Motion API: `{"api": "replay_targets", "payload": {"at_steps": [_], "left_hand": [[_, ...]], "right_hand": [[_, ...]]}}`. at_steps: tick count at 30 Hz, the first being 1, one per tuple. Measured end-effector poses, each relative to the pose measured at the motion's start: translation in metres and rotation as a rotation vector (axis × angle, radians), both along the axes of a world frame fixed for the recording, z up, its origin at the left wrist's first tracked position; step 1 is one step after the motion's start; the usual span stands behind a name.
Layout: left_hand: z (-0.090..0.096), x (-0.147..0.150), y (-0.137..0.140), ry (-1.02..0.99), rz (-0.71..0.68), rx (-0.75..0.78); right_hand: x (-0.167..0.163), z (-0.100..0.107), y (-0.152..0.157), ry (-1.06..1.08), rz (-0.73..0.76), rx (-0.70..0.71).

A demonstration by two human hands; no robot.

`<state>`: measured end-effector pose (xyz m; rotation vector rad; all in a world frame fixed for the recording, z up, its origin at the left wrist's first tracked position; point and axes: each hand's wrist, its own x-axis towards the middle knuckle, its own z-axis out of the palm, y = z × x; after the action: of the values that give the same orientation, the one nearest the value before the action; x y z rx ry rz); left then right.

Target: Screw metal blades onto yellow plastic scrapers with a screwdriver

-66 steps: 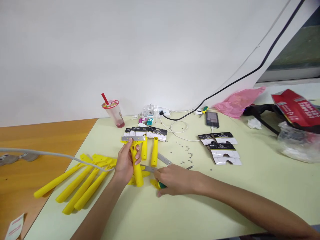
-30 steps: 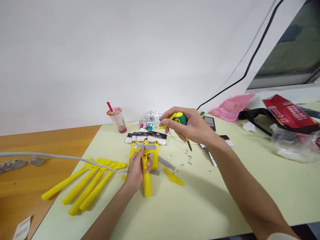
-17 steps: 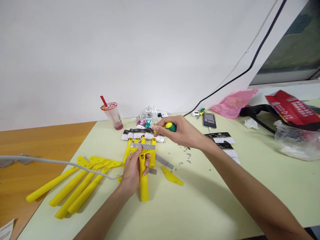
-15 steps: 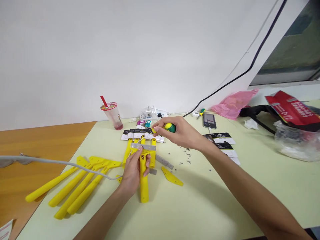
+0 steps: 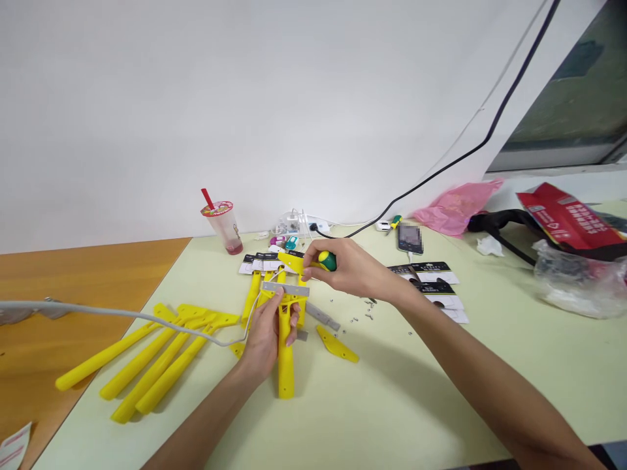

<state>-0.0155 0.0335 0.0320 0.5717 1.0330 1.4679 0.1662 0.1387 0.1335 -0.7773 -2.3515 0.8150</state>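
Note:
My left hand (image 5: 264,329) is closed around a yellow scraper handle (image 5: 285,352), which points down toward me. A grey metal blade (image 5: 287,288) lies across the handle's head, with my left thumb pressing on it. Just above, my right hand (image 5: 343,264) is closed, its fingertips pinching a flat yellow cover plate (image 5: 290,262). A screwdriver with a green and yellow grip (image 5: 327,261) is tucked in the same hand; its shaft is hidden. The plate hangs over the blade's upper side, seemingly apart from it. A similar yellow plate (image 5: 337,344) lies on the table.
Several yellow handles (image 5: 166,365) lie at left, crossed by a grey cable (image 5: 122,314). Loose screws (image 5: 368,310) and black-and-white cards (image 5: 435,272) are at right. Behind stand a drink cup (image 5: 225,228), a power strip (image 5: 294,225) and a phone (image 5: 410,238).
My right hand has shifted slightly left and down, and the yellow plate in its fingertips now shows its flat face. My left hand still grips the handle and blade.

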Motion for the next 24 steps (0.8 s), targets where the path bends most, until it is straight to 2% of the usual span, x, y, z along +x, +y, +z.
{"api": "replay_targets", "payload": {"at_steps": [5,10,24], "left_hand": [[-0.002,0.000,-0.001,0.008,-0.015,0.016],[-0.003,0.003,-0.002,0.008,0.001,0.031],[-0.012,0.003,-0.003,0.037,-0.014,0.066]], "right_hand": [[-0.007,-0.008,-0.001,0.009,-0.015,0.012],[-0.014,-0.011,-0.007,-0.055,0.017,-0.027],[-0.025,-0.023,-0.006,-0.175,-0.019,-0.122]]}}
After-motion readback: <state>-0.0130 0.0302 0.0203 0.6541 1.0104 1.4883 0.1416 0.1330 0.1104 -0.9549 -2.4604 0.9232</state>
